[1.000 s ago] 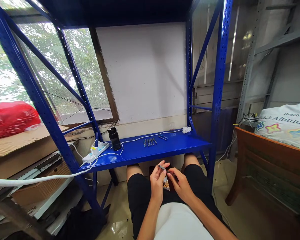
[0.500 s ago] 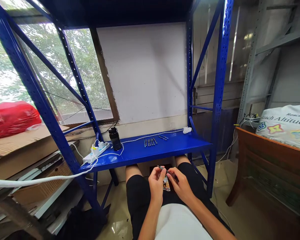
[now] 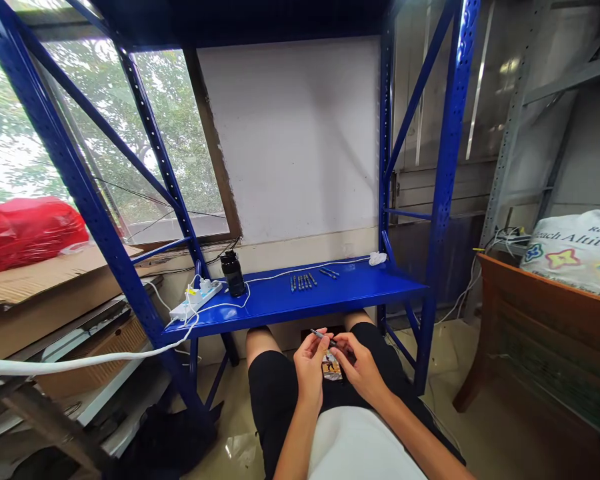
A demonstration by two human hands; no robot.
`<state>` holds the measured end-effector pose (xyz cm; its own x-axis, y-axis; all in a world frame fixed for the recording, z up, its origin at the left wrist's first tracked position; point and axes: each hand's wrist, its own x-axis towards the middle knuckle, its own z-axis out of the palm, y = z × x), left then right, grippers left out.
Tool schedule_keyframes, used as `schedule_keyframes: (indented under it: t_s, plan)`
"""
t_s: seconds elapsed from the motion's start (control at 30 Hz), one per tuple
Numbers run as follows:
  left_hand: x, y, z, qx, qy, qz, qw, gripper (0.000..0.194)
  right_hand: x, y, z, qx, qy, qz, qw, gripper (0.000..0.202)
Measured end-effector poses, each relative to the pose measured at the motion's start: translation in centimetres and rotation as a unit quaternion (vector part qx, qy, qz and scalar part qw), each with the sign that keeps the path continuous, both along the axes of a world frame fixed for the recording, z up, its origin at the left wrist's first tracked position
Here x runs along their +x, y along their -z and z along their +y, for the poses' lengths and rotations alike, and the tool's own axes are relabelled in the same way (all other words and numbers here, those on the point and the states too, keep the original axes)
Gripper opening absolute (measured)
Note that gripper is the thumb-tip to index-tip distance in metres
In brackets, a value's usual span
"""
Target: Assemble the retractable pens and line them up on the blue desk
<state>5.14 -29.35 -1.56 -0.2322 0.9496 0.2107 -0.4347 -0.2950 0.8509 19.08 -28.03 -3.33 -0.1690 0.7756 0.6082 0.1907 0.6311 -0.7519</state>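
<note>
Above my lap, my left hand (image 3: 311, 360) and my right hand (image 3: 359, 363) pinch a thin dark pen (image 3: 321, 335) between their fingertips. Its pale, pointed end sticks out past the left fingers; the fingers cover much of the rest. Just below and between the hands is a small shiny packet (image 3: 331, 369) with orange and dark colours, whose contents I cannot make out. On the blue shelf (image 3: 275, 308) ahead, several dark pens (image 3: 304, 282) lie side by side in a row. A couple more pens (image 3: 329, 273) lie slanted to their right.
A black bottle (image 3: 233, 275) stands at the shelf's left, beside a white power strip (image 3: 196, 301) with cables. Crumpled white plastic (image 3: 377, 259) lies at the far right corner. Blue uprights (image 3: 445, 193) frame the shelf. A wooden chair (image 3: 500, 333) is at the right.
The pen shows more of its length past the left fingers, and its pale end is clearer. Both hands stay close together at about the same place. The view has shifted slightly.
</note>
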Motion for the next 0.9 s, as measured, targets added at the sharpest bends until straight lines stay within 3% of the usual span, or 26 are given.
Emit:
schedule_keyframes:
  t_s: [0.1,0.27,0.67,0.9]
  plan:
    - [-0.25,0.1,0.06,-0.005,-0.016,-0.018,1.0,0.048,0.03,-0.13,0.1,-0.019,0.021,0.014,1.0,0.03]
    - [-0.29,0.14,0.03,0.0,-0.005,-0.014,1.0,0.048,0.19,-0.4,0.15,-0.046,-0.001,0.012,0.999,0.046]
    - [-0.16,0.21,0.18,0.003,-0.022,-0.021,1.0,0.049,0.24,-0.12,0.25,-0.058,-0.025,0.016,0.998,0.035]
    - [-0.17,0.16,0.22,0.001,-0.03,-0.033,0.999,0.044,0.28,-0.38,0.15,-0.07,-0.035,0.016,0.997,0.038]
